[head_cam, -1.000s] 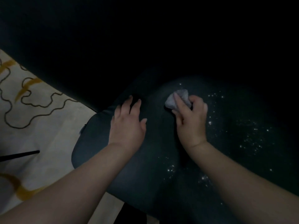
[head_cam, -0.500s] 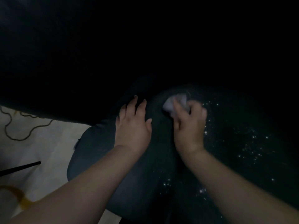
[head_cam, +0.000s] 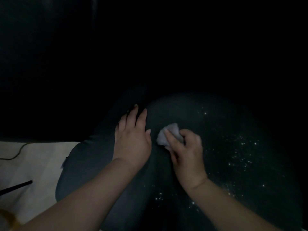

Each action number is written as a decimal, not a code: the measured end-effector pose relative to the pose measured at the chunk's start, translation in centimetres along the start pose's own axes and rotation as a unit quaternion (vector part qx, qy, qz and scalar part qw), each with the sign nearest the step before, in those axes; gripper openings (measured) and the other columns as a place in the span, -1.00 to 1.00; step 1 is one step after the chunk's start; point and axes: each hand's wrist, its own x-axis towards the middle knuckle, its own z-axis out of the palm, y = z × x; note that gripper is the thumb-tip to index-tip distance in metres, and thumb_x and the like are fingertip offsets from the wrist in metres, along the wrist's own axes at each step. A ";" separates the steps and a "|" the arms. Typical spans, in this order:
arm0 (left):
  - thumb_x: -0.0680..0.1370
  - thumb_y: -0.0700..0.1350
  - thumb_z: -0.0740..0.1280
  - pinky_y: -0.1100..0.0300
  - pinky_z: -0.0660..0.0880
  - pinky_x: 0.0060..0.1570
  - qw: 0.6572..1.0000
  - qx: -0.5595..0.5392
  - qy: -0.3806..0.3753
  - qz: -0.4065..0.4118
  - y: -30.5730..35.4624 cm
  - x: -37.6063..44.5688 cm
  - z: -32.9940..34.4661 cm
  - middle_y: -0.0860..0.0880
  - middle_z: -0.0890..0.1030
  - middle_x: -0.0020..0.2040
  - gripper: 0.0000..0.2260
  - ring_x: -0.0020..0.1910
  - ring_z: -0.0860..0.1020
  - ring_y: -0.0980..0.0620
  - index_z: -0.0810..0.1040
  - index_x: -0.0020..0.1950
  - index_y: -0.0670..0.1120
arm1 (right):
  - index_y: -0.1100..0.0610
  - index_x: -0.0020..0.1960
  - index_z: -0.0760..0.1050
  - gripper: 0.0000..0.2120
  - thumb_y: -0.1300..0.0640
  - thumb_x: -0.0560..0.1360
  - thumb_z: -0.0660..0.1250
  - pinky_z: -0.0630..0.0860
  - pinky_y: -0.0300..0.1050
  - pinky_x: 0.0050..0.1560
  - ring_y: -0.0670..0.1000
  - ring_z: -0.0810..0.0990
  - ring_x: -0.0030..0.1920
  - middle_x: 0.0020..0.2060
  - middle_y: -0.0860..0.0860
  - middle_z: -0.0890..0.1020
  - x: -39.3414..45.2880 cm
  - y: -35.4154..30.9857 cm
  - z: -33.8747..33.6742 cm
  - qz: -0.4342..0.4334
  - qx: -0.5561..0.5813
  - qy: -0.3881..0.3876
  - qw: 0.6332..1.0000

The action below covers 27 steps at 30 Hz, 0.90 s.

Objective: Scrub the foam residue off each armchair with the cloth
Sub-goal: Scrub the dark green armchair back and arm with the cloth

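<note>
Head camera, looking down in very dim light: the dark, rounded, smooth-skinned armchair (head_cam: 103, 164) filled the middle of the shot, and everything was placed against it. The left hand (head_cam: 133, 139) lay flat on the armchair's upper curve, fingers straight and slightly spread, pressing down to brace, holding nothing. Just beside it, toward the armchair's centre, the right hand (head_cam: 186, 152) had its fingers curled over a small, pale, crumpled cloth (head_cam: 168, 135), pinning it hard against the surface, with the forefinger laid across the top of the wad. White foam specks (head_cam: 240, 152) were scattered across the armchair's far side from the left hand, with a smaller patch nearer the camera, so plenty of scrubbing looked to be left. The patch around the cloth looked fairly free of them, though the gloom made that hard to confirm.

The cloth looked soft, light and probably damp; it would bunch and slip under the palm, so a grip gathering the whole wad seemed best. The armchair's covering looked slick and slightly yielding, so firm pressure would be needed.

Off the armchair's left edge lay a pale rug (head_cam: 33, 165) carrying a thin dark rod (head_cam: 16, 186).
</note>
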 end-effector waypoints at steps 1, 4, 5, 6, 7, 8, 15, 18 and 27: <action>0.59 -0.03 0.18 -0.04 0.05 0.47 1.000 -0.003 0.000 0.001 0.2 -0.1 0.1 -0.03 0.04 0.57 -0.46 0.49 0.04 -0.09 0.11 0.56 -0.01 | 0.09 0.26 0.56 -0.44 0.35 0.29 0.54 0.51 0.05 -0.14 0.22 0.49 -0.09 -0.02 0.22 0.55 0.8 0.0 0.1 -0.031 -0.001 -0.018 0.999; 0.59 -0.01 0.18 -0.05 0.05 0.46 1.000 0.005 -0.003 0.010 0.4 -0.1 0.4 -0.02 0.01 0.57 -0.45 0.50 0.01 -0.08 0.09 0.56 0.01 | 0.05 0.27 0.55 -0.52 0.29 0.37 0.47 0.49 0.06 -0.10 0.24 0.47 -0.04 0.02 0.23 0.53 6.5 1.3 -0.1 -0.030 -0.027 -0.015 0.999; 0.59 -0.01 0.18 -0.06 0.06 0.46 1.000 0.011 -0.003 0.013 0.3 -0.2 0.5 -0.02 0.01 0.57 -0.45 0.50 0.01 -0.07 0.09 0.56 0.01 | 0.04 0.28 0.54 -0.54 0.27 0.41 0.43 0.46 0.04 -0.05 0.24 0.45 0.01 0.06 0.23 0.51 8.2 2.3 -0.4 0.008 -0.041 0.010 0.999; 0.59 0.00 0.19 -0.07 0.06 0.45 1.000 0.014 -0.003 0.014 0.3 -0.2 0.5 -0.02 0.01 0.58 -0.45 0.50 0.01 -0.07 0.09 0.56 0.01 | 0.02 0.30 0.52 -0.56 0.26 0.44 0.39 0.43 0.03 0.00 0.23 0.42 0.05 0.09 0.23 0.49 9.1 3.3 -0.8 0.060 -0.046 0.041 0.996; 0.59 -0.01 0.20 -0.07 0.07 0.45 1.000 0.013 -0.002 0.013 0.2 -0.2 0.6 -0.01 0.01 0.58 -0.44 0.51 0.01 -0.07 0.10 0.56 0.01 | 0.00 0.31 0.50 -0.57 0.25 0.47 0.37 0.39 0.03 0.04 0.23 0.39 0.09 0.12 0.23 0.47 9.0 4.3 -1.1 0.107 -0.046 0.074 0.990; 0.59 -0.01 0.20 -0.07 0.06 0.45 1.000 0.013 -0.004 0.012 0.2 -0.2 0.6 -0.01 0.01 0.58 -0.44 0.51 0.01 -0.07 0.10 0.56 0.01 | -0.03 0.32 0.48 -0.58 0.22 0.49 0.34 0.36 0.05 0.09 0.22 0.36 0.13 0.15 0.22 0.45 8.0 4.8 -1.5 0.154 -0.051 0.094 0.982; 0.59 0.01 0.19 -0.07 0.03 0.48 0.999 0.015 -0.016 0.032 1.4 -0.4 0.6 -0.01 -0.03 0.58 -0.45 0.52 -0.05 -0.03 0.10 0.56 0.01 | 0.04 0.28 0.54 -0.50 0.27 0.37 0.48 0.48 0.00 0.00 0.13 0.44 0.02 0.07 0.16 0.51 0.4 1.3 -0.4 0.003 0.005 -0.024 1.000; 0.59 0.03 0.19 -0.09 0.02 0.48 0.998 0.026 -0.020 0.056 1.7 -0.6 0.9 -0.01 -0.02 0.58 -0.44 0.51 -0.05 -0.03 0.11 0.56 0.02 | -0.03 0.31 0.49 -0.60 0.15 0.48 0.38 0.40 -0.05 0.14 0.15 0.40 0.14 0.17 0.09 0.43 6.1 5.0 -1.4 0.037 -0.062 0.022 0.997; 0.58 -0.02 0.25 -0.11 0.05 0.47 0.998 0.024 -0.017 0.061 2.0 -0.7 1.0 -0.03 0.04 0.58 -0.44 0.52 0.00 -0.07 0.16 0.54 -0.02 | -0.07 0.06 0.60 -0.78 0.02 0.42 0.47 0.57 0.01 -0.05 0.11 0.54 0.01 0.06 0.04 0.52 -3.7 2.9 0.0 0.065 0.012 0.048 0.997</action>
